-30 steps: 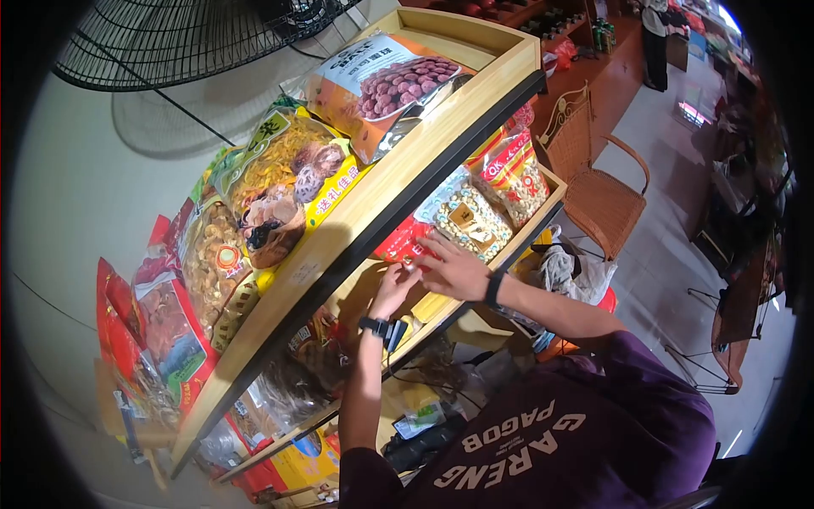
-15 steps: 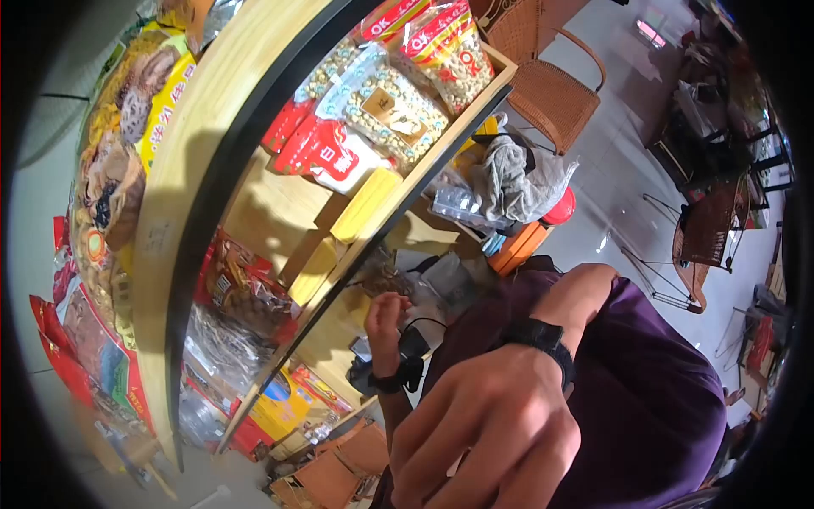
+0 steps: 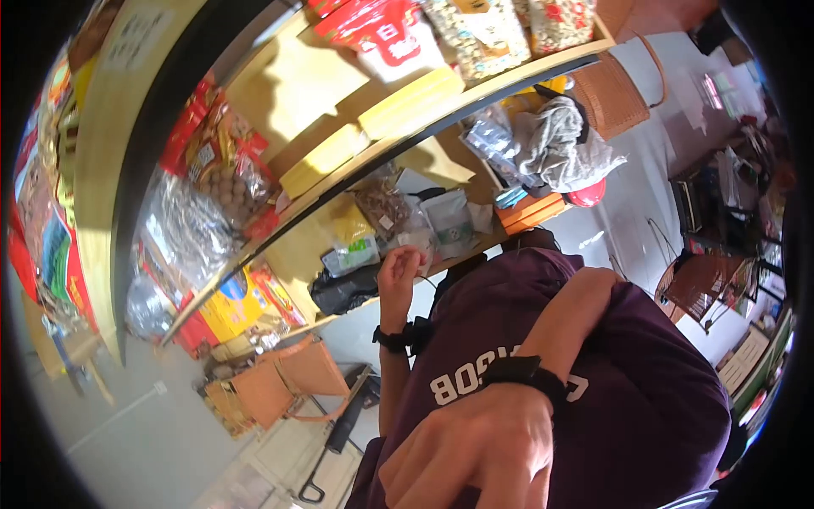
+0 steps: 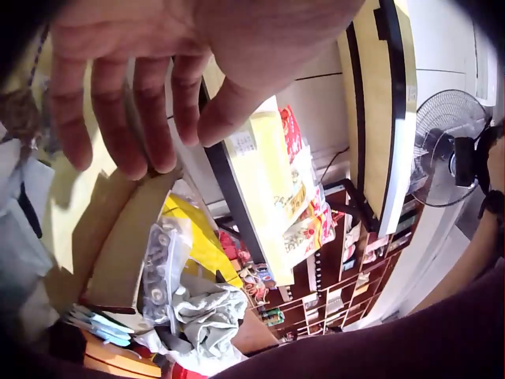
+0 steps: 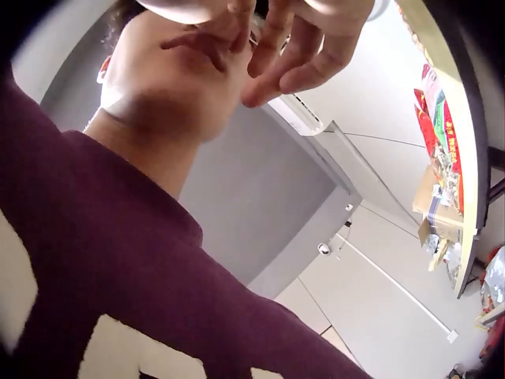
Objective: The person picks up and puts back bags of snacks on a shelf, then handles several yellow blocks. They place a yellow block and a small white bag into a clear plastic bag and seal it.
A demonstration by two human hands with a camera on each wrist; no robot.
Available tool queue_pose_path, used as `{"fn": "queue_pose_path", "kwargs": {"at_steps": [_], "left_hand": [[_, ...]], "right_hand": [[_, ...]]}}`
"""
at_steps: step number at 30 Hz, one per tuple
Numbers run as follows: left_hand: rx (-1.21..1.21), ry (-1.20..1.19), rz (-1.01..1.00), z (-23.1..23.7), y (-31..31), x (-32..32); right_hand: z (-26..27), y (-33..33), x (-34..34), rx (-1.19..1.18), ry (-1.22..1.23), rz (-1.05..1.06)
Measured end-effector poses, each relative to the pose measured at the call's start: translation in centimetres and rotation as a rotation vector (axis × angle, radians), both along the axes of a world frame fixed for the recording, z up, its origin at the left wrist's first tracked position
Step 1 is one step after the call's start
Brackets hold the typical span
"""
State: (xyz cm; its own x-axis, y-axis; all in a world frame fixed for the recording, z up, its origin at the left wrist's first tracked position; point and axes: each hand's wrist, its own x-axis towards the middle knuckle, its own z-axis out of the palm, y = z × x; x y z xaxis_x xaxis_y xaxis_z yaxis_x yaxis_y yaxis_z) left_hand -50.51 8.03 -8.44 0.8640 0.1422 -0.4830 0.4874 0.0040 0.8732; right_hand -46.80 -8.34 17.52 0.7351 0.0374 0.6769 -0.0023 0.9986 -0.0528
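My left hand (image 3: pixel 398 284) is raised beside the lower shelf, near clear packets (image 3: pixel 449 222), with its fingers loosely bent. In the left wrist view that hand (image 4: pixel 166 63) has its fingers apart and holds nothing. Large in the head view, my right hand (image 3: pixel 479 441) is close to the camera in front of the purple shirt (image 3: pixel 585 365). The right wrist view shows this hand (image 5: pixel 308 47) near the mouth and chin, fingers loosely curved, with no object visible between them. A red and white bag (image 3: pixel 394 38) lies on the upper shelf, away from both hands.
Two yellow blocks (image 3: pixel 411 102) line the shelf edge (image 3: pixel 475 89). Nut bags (image 3: pixel 483 38) and red snack bags (image 3: pixel 225 161) lie on the shelf. A grey cloth (image 3: pixel 555 144) tops an orange box (image 3: pixel 530 214); wicker chairs (image 3: pixel 610 93) stand beyond.
Both hands have left the red and white bag. The right has come up close to the head camera; the left has drawn back below the upper shelf. The head view has swung downward.
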Motion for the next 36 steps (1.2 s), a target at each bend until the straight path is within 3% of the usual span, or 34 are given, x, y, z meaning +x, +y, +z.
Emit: {"fn": "queue_pose_path", "kwargs": {"at_steps": [5,8,18,20,22,24,26,27,28,30,33,36], "left_hand": [[-0.029,0.036,0.114,-1.9,1.9,-3.5],[0.006,0.077,0.142,-3.2,3.1,-4.8],[0.004,0.197,0.203,-7.9,7.0,-7.2],[0.043,0.224,0.175,-9.4,8.2,-7.7],[0.118,0.236,0.117,-11.6,9.7,-8.3],[0.195,0.209,0.039,-14.1,10.6,-8.7],[0.299,0.162,-0.082,-16.3,10.9,-8.6],[0.291,0.051,-0.106,-17.2,10.5,-8.6],[0.232,0.092,-0.108,-19.8,10.6,-8.6],[0.447,0.137,-0.249,-19.5,9.2,-7.0],[0.568,0.159,-0.352,-19.0,7.3,-5.2],[0.626,0.124,-0.433,-18.8,6.6,-5.0]], "right_hand": [[-1.0,0.5,-0.3,-0.063,-0.001,0.104],[-0.1,0.2,-0.4,-0.182,0.022,0.054],[-2.3,4.4,-4.1,-0.206,-0.094,-0.069],[-3.4,5.0,-4.1,-0.318,-0.243,-0.018],[-5.3,3.6,-2.4,-0.522,-0.558,0.123],[-7.7,4.0,-2.9,-0.69,-0.615,0.082],[-11.3,4.9,-2.6,-0.865,-0.64,0.361],[-13.7,5.2,-3.1,-1.064,-0.547,0.398],[-16.4,5.4,-3.6,-1.259,-0.439,0.432],[-20.8,5.1,-3.5,-1.463,-0.59,0.307],[-21.6,3.9,-2.9,-1.644,-0.712,0.128],[-24.6,2.9,-2.9,-1.653,-0.641,0.086]]}}
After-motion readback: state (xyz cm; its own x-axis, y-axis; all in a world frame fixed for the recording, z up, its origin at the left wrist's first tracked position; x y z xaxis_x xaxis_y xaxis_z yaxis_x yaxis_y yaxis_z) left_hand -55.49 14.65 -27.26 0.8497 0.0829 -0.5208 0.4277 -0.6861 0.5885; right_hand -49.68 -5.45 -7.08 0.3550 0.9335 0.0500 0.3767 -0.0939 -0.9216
